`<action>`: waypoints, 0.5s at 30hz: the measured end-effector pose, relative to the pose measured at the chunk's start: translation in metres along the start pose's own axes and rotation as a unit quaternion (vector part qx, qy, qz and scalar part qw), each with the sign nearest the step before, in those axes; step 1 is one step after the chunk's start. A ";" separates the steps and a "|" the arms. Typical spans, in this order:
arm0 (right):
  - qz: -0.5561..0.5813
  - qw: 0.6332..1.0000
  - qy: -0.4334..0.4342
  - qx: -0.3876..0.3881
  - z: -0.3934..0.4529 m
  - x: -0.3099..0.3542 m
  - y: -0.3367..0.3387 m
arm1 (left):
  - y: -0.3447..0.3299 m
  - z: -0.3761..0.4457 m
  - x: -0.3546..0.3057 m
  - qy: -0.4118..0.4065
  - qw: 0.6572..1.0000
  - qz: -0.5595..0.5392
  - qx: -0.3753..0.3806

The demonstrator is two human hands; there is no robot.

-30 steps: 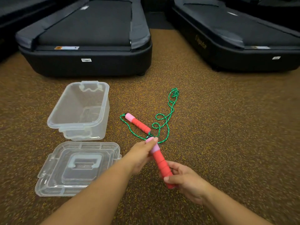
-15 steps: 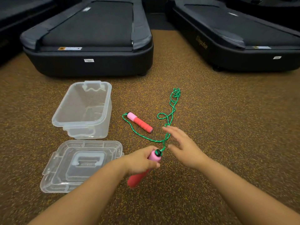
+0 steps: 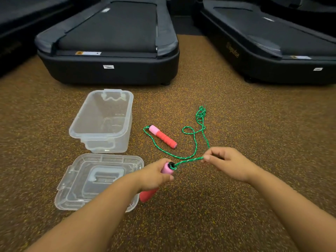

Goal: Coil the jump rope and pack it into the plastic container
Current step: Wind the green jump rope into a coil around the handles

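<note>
A jump rope with a green cord (image 3: 195, 140) and two red-and-pink handles lies on the speckled brown floor. My left hand (image 3: 154, 176) grips one handle (image 3: 168, 168), its red end pointing down toward me. My right hand (image 3: 225, 163) pinches the cord a short way from that handle, and the cord runs taut between the two hands. The other handle (image 3: 162, 136) lies loose on the floor further away, with the cord looping past it to a tangle at the far end. The clear plastic container (image 3: 103, 122) stands open at the left. Its lid (image 3: 98, 180) lies flat in front of it.
Two dark treadmills stand at the back, one (image 3: 109, 42) behind the container and one (image 3: 269, 44) at the right. A third dark machine edge (image 3: 16, 33) shows at the far left. Bare floor lies to the right of the rope.
My right hand let go of the handle, reached forward and has pinched the cord. My left hand took over the handle and turned its pink end up. The camera moved closer.
</note>
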State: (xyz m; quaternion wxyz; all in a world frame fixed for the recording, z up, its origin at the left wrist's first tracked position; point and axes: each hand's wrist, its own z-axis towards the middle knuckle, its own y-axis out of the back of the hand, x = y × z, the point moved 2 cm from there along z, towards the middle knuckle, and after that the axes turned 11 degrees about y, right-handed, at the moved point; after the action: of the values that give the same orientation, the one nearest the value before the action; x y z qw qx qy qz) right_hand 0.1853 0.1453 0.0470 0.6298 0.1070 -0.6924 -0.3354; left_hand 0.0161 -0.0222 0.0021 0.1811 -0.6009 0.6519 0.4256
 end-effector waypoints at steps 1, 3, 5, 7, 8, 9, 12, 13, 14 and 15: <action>-0.033 0.999 0.008 -0.003 0.000 0.003 0.003 | 0.001 -0.001 0.000 0.000 1.000 -0.002 0.000; -0.096 0.995 0.023 -0.008 0.001 0.012 0.008 | 0.002 -0.005 0.000 0.002 1.000 -0.026 0.017; -0.190 0.980 0.060 -0.001 0.002 0.032 0.008 | 0.002 -0.010 -0.004 -0.001 0.994 -0.103 0.044; -0.270 0.954 0.131 0.007 0.005 0.058 0.006 | 0.004 -0.017 -0.012 -0.007 0.981 -0.184 0.062; -0.298 0.939 0.172 0.013 0.007 0.071 0.005 | 0.006 -0.019 -0.015 -0.006 0.972 -0.222 0.072; -0.316 0.926 0.206 0.022 0.009 0.082 0.003 | 0.008 -0.020 -0.019 -0.002 0.962 -0.260 0.086; -0.338 0.898 0.277 0.048 0.013 0.105 -0.006 | 0.009 -0.020 -0.029 0.004 0.931 -0.342 0.125; -0.341 0.892 0.293 0.051 0.014 0.110 -0.008 | 0.008 -0.020 -0.033 0.002 0.921 -0.364 0.140; -0.339 0.890 0.302 0.049 0.014 0.114 -0.008 | 0.008 -0.020 -0.036 -0.006 0.910 -0.384 0.155; -0.331 0.891 0.306 0.043 0.015 0.116 -0.007 | 0.008 -0.021 -0.040 -0.014 0.900 -0.401 0.172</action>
State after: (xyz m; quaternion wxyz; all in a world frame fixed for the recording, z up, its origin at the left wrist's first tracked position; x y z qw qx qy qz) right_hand 0.1481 0.0780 0.1360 0.6578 0.4547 -0.4032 -0.4449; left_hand 0.0227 -0.0140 0.0465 0.4463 -0.7648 0.4160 0.2068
